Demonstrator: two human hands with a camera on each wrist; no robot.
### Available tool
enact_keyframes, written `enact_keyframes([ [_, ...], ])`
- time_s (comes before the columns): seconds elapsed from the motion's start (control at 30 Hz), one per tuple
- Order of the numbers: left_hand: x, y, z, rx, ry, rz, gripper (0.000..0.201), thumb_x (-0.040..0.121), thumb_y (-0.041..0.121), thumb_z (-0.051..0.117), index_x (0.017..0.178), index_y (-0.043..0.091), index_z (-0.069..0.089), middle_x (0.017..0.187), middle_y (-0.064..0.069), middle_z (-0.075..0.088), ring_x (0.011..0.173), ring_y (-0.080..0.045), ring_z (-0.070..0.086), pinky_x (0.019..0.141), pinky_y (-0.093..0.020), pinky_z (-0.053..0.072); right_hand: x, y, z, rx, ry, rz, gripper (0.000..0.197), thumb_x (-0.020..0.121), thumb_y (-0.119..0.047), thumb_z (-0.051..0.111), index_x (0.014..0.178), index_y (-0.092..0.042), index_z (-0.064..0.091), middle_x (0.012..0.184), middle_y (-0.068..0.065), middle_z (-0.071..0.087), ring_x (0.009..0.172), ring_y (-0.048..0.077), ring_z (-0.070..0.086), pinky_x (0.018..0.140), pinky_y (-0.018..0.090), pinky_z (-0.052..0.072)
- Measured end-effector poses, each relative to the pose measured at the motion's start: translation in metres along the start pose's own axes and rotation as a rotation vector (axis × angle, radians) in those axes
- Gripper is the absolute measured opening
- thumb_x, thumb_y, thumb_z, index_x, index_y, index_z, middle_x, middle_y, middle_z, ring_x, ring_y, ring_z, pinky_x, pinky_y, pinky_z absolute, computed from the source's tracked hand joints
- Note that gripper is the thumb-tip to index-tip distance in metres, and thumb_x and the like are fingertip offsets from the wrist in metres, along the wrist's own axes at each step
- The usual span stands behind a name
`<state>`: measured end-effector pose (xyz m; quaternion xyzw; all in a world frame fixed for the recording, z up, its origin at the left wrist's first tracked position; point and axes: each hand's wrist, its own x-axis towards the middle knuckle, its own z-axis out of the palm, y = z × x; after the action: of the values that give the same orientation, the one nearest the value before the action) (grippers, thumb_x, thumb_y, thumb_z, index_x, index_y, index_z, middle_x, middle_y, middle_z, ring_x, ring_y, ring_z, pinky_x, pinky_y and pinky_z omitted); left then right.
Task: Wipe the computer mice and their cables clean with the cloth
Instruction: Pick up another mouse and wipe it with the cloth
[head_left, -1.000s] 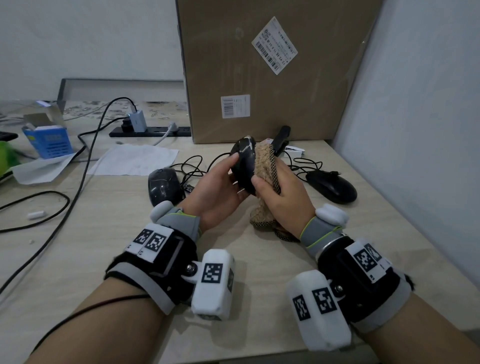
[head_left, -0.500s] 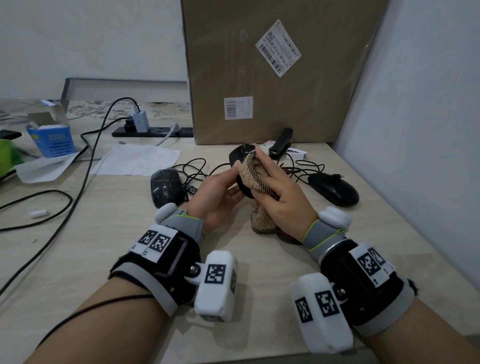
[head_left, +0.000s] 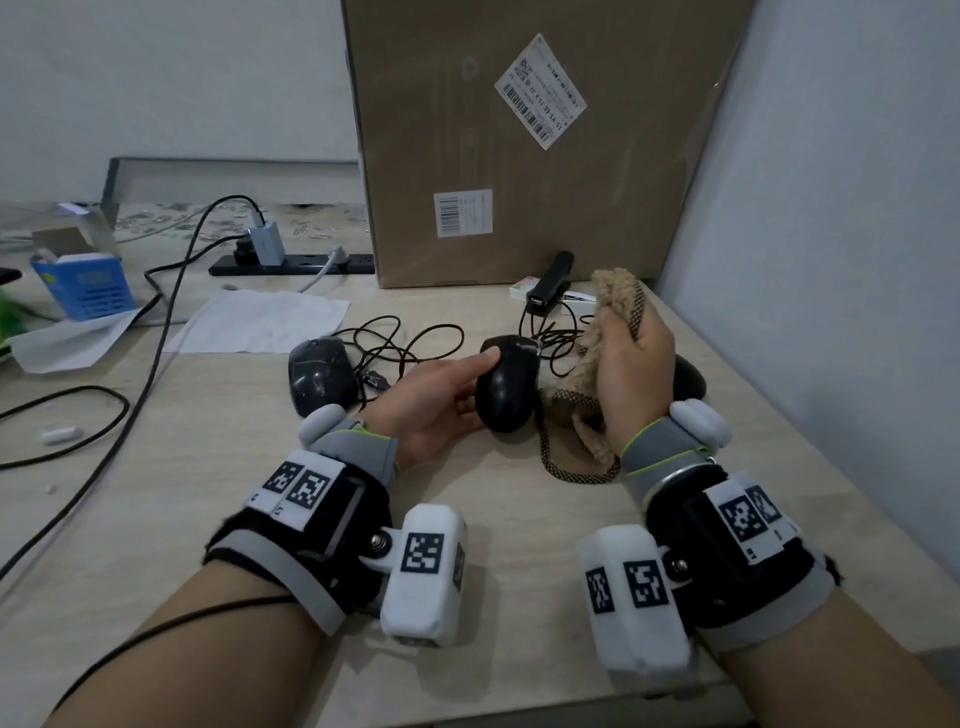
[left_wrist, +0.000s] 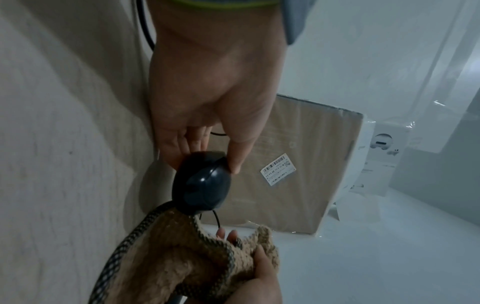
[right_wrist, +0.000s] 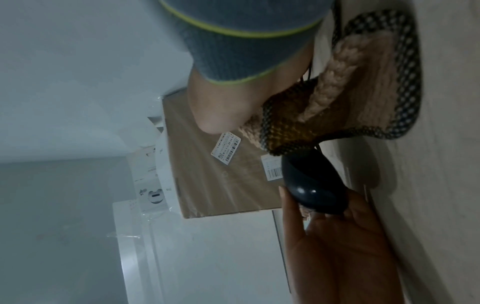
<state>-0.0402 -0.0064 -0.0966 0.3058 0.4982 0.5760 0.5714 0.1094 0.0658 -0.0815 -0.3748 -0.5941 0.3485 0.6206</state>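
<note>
The black mouse (head_left: 506, 387) is sitting in the left hand (head_left: 436, 400) just above the tabletop (head_left: 156, 493), gripped by thumb and fingers; the cloth (head_left: 602, 338), bunched in the right hand (head_left: 631, 374), is now lifting off it, so this wipe is likely ending. Counting: 3 mice, 1 cloth, 2 hands.

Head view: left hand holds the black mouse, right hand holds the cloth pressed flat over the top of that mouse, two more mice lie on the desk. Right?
Not quite. The left hand does hold the black mouse, but the right hand holds the cloth raised beside it, not pressed over its top. The head view shows the mouse's top bare. Two other mice do lie on the desk.
</note>
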Motion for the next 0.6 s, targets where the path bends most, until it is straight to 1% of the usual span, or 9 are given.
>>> enact_keyframes([
  [0.07, 0.0006, -0.0005, -0.0009, 0.043, 0.015, 0.015, 0.017, 0.093, 0.025, 0.058, 0.095, 0.009, 0.061, 0.087, -0.01, 0.052, 0.072, -0.014, 0.05, 0.064, -0.023, 0.052, 0.0017, 0.0002, -0.0007, -0.002, 0.037, 0.029, 0.022, 0.088, -0.016, 0.046, 0.101, -0.016, 0.064, 0.087, -0.003, 0.064, 0.085, 0.019, 0.06, 0.084, 0.034, 0.05],
  [0.13, 0.0004, -0.0003, 0.0007, 0.106, 0.056, 0.057, 0.018, 0.094, 0.024, 0.058, 0.091, 0.006, 0.062, 0.075, -0.005, 0.062, 0.066, -0.012, 0.06, 0.064, -0.024, 0.054, 0.0021, 0.0024, -0.0011, -0.028, 0.049, 0.066, 0.018, 0.089, -0.016, 0.046, 0.095, -0.014, 0.063, 0.092, -0.002, 0.062, 0.087, 0.016, 0.056, 0.09, 0.037, 0.048],
  [0.2, -0.0003, -0.0004, 0.0025, 0.182, 0.123, 0.105, 0.022, 0.092, 0.023, 0.061, 0.101, 0.003, 0.059, 0.079, -0.006, 0.065, 0.067, -0.014, 0.063, 0.069, -0.03, 0.056, 0.001, 0.0023, -0.0004, -0.049, 0.039, 0.092, 0.015, 0.09, -0.015, 0.046, 0.081, -0.022, 0.056, 0.084, -0.005, 0.058, 0.081, 0.014, 0.051, 0.086, 0.036, 0.046],
  [0.27, 0.0015, -0.0018, 0.0024, 0.24, 0.206, 0.126, 0.038, 0.088, 0.025, 0.066, 0.116, 0.004, 0.051, 0.092, -0.011, 0.066, 0.076, -0.02, 0.062, 0.082, -0.042, 0.055, 0.0008, 0.0013, -0.0002, -0.035, 0.053, 0.09, 0.015, 0.09, -0.014, 0.047, 0.084, -0.02, 0.059, 0.083, -0.005, 0.06, 0.081, 0.014, 0.053, 0.084, 0.033, 0.045],
  [0.37, 0.0007, -0.0022, 0.0016, 0.289, 0.269, 0.139, 0.058, 0.08, 0.032, 0.074, 0.125, 0.006, 0.047, 0.108, -0.018, 0.067, 0.092, -0.026, 0.066, 0.093, -0.049, 0.051, 0.0037, 0.0023, -0.002, -0.018, 0.102, 0.074, 0.018, 0.09, -0.016, 0.048, 0.102, -0.013, 0.061, 0.096, 0.0, 0.063, 0.081, 0.008, 0.056, 0.076, 0.014, 0.042],
  [0.43, -0.0007, -0.0025, 0.0011, 0.351, 0.269, 0.139, 0.068, 0.071, 0.041, 0.074, 0.125, 0.007, 0.052, 0.111, -0.015, 0.068, 0.1, -0.027, 0.067, 0.094, -0.049, 0.051, 0.0053, 0.004, -0.003, -0.033, 0.102, 0.065, 0.015, 0.09, -0.019, 0.049, 0.102, -0.015, 0.058, 0.093, 0.0, 0.06, 0.072, -0.001, 0.051, 0.06, 0.002, 0.034],
  [0.47, -0.0005, -0.0026, 0.0011, 0.393, 0.26, 0.147, 0.062, 0.073, 0.04, 0.073, 0.123, 0.008, 0.056, 0.11, -0.013, 0.069, 0.101, -0.026, 0.067, 0.094, -0.047, 0.052, 0.0057, 0.0051, -0.0029, -0.044, 0.094, 0.063, 0.014, 0.091, -0.02, 0.05, 0.1, -0.014, 0.058, 0.092, 0.0, 0.059, 0.071, -0.001, 0.05, 0.057, 0.001, 0.033],
  [0.53, -0.0011, -0.0022, 0.0009, 0.51, 0.258, 0.179, 0.039, 0.084, 0.032, 0.068, 0.115, 0.009, 0.065, 0.107, -0.01, 0.071, 0.099, -0.023, 0.067, 0.093, -0.043, 0.053, 0.0054, 0.0059, -0.0017, -0.067, 0.072, 0.063, 0.015, 0.091, -0.021, 0.05, 0.098, -0.011, 0.057, 0.093, 0.003, 0.059, 0.071, 0.003, 0.05, 0.059, 0.007, 0.036],
  [0.6, -0.0017, -0.0022, -0.0006, 0.61, 0.271, 0.206, 0.03, 0.088, 0.03, 0.065, 0.109, 0.009, 0.069, 0.101, -0.008, 0.072, 0.094, -0.021, 0.067, 0.089, -0.037, 0.053, 0.0042, 0.0067, -0.0005, -0.093, 0.049, 0.077, 0.017, 0.09, -0.021, 0.049, 0.095, -0.007, 0.056, 0.093, 0.009, 0.061, 0.073, 0.012, 0.051, 0.065, 0.021, 0.039],
])
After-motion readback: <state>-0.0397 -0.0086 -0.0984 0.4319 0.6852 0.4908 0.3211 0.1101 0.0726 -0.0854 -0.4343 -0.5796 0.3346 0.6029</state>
